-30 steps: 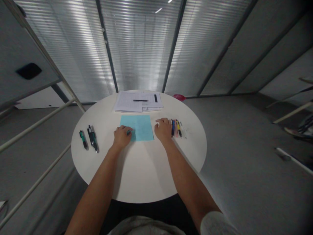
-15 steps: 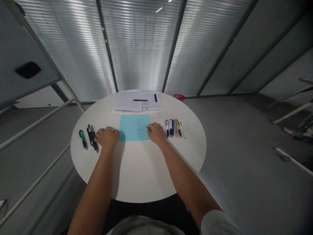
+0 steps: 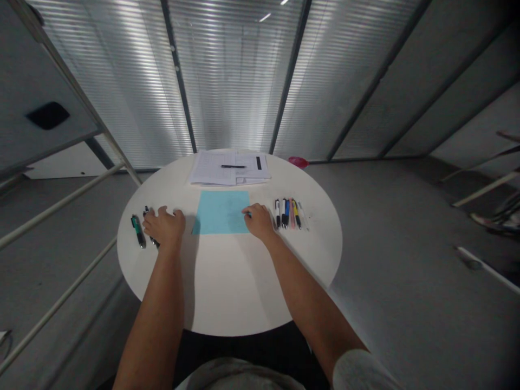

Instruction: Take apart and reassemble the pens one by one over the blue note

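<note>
My left hand [image 3: 166,226] is over the black pens [image 3: 154,241] at the left of the table, its fingers spread and covering most of them. Just left of it lies a green and black pen [image 3: 138,232]. A light blue sheet of paper [image 3: 221,212] lies flat in the middle. At the sheet's right edge, my right hand [image 3: 259,219] is closed, thumb and forefinger together around a small dark thing that I cannot make out. Close to the right of this hand, several pens lie in a row, among them a blue pen [image 3: 287,212] and a yellow and black pen [image 3: 296,213].
Everything rests on a round white table [image 3: 231,287]. Printed papers [image 3: 211,169] lie at its far side with a dark pen [image 3: 233,166] on top. A pale metal frame [image 3: 60,197] stands to the left, and blinds [image 3: 227,81] hang behind the table.
My left hand has moved left, off the blue sheet's edge and further over the black pens, its fingers spreading. My right hand has stayed in place.
</note>
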The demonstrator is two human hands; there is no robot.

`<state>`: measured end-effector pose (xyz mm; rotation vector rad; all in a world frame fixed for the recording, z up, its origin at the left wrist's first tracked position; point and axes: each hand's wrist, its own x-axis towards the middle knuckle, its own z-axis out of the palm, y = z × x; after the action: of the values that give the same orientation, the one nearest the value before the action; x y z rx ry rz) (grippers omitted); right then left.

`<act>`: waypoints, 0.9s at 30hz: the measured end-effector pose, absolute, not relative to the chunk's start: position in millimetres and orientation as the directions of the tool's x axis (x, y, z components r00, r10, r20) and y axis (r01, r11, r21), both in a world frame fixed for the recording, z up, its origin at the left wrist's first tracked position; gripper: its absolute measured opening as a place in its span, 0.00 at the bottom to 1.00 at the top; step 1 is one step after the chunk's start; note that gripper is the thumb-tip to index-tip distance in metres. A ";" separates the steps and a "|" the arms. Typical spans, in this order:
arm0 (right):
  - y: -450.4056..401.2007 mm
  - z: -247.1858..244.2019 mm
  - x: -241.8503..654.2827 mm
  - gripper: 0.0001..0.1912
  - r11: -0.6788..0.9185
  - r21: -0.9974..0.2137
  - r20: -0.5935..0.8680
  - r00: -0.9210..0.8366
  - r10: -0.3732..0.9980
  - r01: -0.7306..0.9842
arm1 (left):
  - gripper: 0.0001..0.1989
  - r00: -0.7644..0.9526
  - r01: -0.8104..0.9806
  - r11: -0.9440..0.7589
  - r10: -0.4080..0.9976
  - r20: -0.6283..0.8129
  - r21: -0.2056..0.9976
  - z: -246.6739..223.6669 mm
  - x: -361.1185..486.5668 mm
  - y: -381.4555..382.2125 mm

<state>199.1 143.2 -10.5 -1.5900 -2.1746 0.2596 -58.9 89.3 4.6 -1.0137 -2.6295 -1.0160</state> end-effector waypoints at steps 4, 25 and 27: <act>143.3 -10.7 199.5 0.13 0.336 -0.396 0.238 -0.257 0.936 0.855 | 0.20 -0.768 0.631 0.525 0.529 0.362 0.571 7.1 -65.9 91.1; 142.1 -9.9 199.4 0.13 0.339 -0.405 0.231 -0.264 0.936 0.849 | 0.18 -0.756 0.631 0.627 0.628 0.182 0.457 11.6 -66.0 84.9; 141.5 -9.4 199.5 0.13 0.342 -0.406 0.231 -0.267 0.936 0.848 | 0.18 -0.755 0.638 0.637 0.628 0.190 0.433 11.6 -65.9 85.3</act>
<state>199.5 141.5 -9.4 -1.5635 -2.1852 0.2787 -65.9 85.3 11.6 -1.0915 -2.8228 -0.7592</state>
